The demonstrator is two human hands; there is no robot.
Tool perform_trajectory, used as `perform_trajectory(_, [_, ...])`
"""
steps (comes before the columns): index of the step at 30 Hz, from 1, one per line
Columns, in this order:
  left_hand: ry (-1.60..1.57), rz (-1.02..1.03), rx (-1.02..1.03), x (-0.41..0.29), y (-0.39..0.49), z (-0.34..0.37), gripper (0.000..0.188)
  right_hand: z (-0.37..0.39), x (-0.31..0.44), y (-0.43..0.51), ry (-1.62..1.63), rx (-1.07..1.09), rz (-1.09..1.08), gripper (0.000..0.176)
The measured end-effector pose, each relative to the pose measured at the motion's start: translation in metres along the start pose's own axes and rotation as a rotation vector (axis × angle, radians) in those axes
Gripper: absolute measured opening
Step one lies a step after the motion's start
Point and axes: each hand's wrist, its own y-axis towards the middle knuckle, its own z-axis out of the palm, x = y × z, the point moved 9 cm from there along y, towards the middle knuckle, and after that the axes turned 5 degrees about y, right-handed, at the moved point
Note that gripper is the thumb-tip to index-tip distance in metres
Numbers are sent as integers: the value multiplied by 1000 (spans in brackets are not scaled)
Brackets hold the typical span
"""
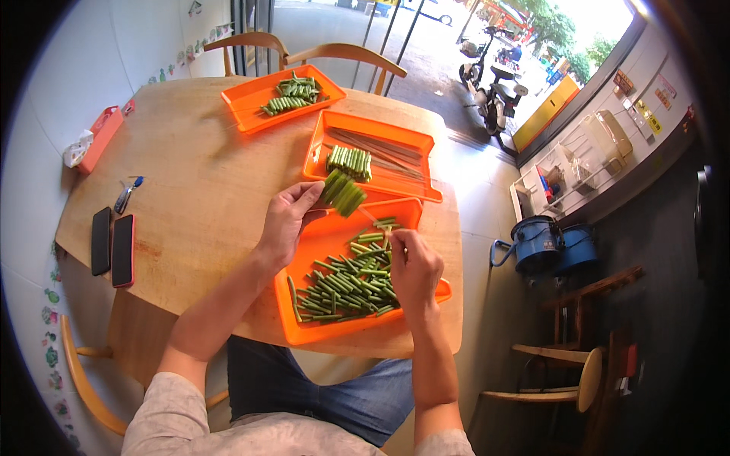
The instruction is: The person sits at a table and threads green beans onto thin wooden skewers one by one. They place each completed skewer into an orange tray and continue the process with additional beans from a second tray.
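My left hand (291, 219) grips a skewer of cut green stalk pieces (344, 194), threaded side by side and slightly blurred. The bare wooden stick (368, 214) slants from them towards my right hand (417, 265). That hand's fingertips pinch a pale stalk piece (388, 236) by the stick's end; whether the stick has pierced it is unclear. Beneath both hands, an orange tray (305, 333) holds a heap of loose green stalk pieces (348, 285). Just beyond, a second orange tray (393, 132) holds a finished-looking row of skewered stalks (349, 163) and several bare wooden skewers (382, 149).
A third orange tray (251, 122) at the far side carries more skewered stalks (285, 105). On the wooden table's (194, 188) left lie two phones (101, 239), keys (123, 198) and a tissue box (102, 139). Chairs (348, 52) and blue buckets (536, 244) stand around.
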Motion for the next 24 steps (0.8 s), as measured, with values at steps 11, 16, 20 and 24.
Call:
perform_trajectory(11, [1216, 663, 517, -10, -50, 85, 21, -5, -13, 0, 12, -89, 76, 9])
perform_trajectory(16, [1370, 749, 619, 5, -60, 100, 26, -7, -9, 1, 16, -112, 51, 8])
perform_trajectory(20, [1536, 739, 647, 15, -60, 97, 43, -7, -7, 1, -21, -113, 29, 10])
perform_trajectory(24, [1622, 755, 641, 20, -61, 96, 49, -7, -6, 0, -18, -115, 9, 12])
